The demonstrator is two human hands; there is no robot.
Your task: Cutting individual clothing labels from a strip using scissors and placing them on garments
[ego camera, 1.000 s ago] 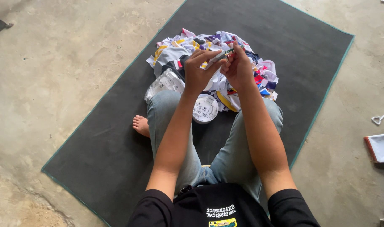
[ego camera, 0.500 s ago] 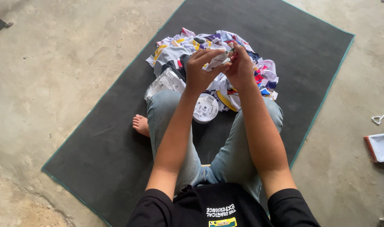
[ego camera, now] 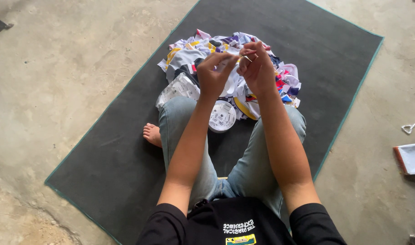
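Above the pile of cloth scraps, left hand and right hand pinch 1 small white strip between fingertips; a loose pinch could drop it into the pile.

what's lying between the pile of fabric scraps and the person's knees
In the head view, a round white roll of printed labels lies on the dark mat, between the scrap pile and the knees.

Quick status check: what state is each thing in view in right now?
left hand: raised, fingers pinching a small pale piece
right hand: raised, pinching the same piece
small pale piece: held between both hands
pile of fabric scraps: heaped loosely on the mat
round white roll: lying flat between the knees
dark mat: spread flat on the concrete floor
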